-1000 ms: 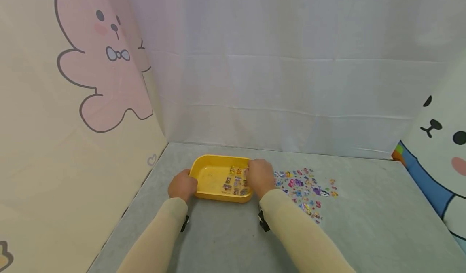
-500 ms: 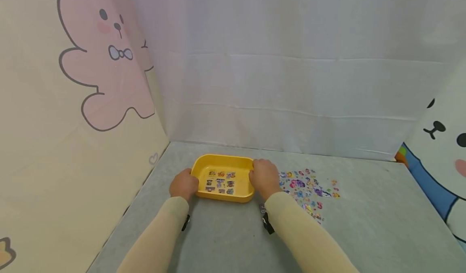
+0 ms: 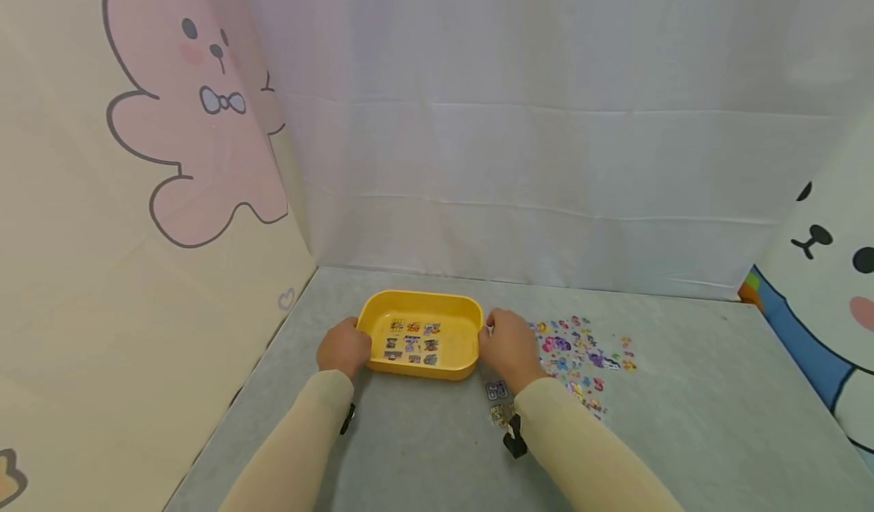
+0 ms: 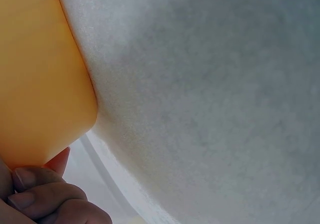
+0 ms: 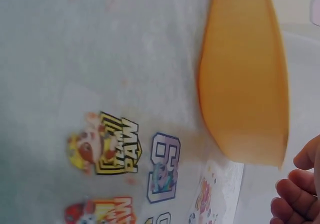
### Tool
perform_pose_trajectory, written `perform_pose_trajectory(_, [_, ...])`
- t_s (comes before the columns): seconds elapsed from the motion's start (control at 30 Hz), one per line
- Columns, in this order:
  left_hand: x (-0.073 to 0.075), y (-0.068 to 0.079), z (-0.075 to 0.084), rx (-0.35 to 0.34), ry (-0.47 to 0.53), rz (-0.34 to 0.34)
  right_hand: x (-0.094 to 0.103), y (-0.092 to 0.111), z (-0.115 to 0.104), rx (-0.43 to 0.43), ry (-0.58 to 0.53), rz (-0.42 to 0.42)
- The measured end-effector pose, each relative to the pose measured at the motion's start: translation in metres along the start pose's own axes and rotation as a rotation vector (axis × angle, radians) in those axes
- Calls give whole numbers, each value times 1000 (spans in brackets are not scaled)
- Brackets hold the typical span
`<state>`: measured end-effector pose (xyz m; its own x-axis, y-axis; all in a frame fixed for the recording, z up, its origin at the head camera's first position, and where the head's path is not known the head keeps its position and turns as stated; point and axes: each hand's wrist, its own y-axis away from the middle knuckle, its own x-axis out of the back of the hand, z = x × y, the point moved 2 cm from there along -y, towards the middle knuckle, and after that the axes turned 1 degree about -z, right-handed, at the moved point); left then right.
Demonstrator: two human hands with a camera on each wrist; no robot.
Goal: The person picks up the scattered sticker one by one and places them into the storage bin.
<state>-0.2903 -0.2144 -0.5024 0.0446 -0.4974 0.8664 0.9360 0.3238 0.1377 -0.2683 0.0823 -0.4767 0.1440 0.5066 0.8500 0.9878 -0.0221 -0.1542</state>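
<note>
A shallow yellow tray sits on the grey table. Inside it lies a set of small printed stickers, grouped toward the middle. My left hand grips the tray's left end, its fingers curled at the rim in the left wrist view. At the opposite end is my right hand, just off the rim. The right wrist view has a gap between that hand's loosely bent fingers and the yellow wall.
Stickers reading "TEAM PAW" lie on the table under my right wrist. Right of that hand spreads a patch of small colourful stickers. A white curtain hangs at the back, and a bear-printed cloth borders the left.
The stickers in the tray shifted left, away from my right hand, then stayed put. My right hand drew back rightward off the rim, uncovering table stickers by its wrist. The left hand kept its grip.
</note>
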Motion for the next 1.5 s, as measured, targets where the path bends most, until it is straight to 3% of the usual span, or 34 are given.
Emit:
perform_pose_trajectory(0.2, [1, 0, 0, 25, -5, -8, 12, 15, 8, -41, -51, -49])
perform_pose_trajectory(0.53, [1, -3, -1, 10, -6, -6, 28, 38, 35, -102, -59, -95])
perform_pose_trajectory(0.7, [3, -3, -3, 19, -12, -8, 29, 49, 49, -153, -64, -131])
perform_pose_trajectory(1.03, [2, -4, -4, 36, -27, -20, 31, 80, 74, -149, -124, -131])
perform_pose_trajectory(1.37, [0, -5, -2, 44, -16, -35, 53, 96, 105, -139, -20, -153])
perform_pose_trajectory(1.5, [-2, -5, 1, 39, -24, -26, 63, 101, 119, -174, 14, -174])
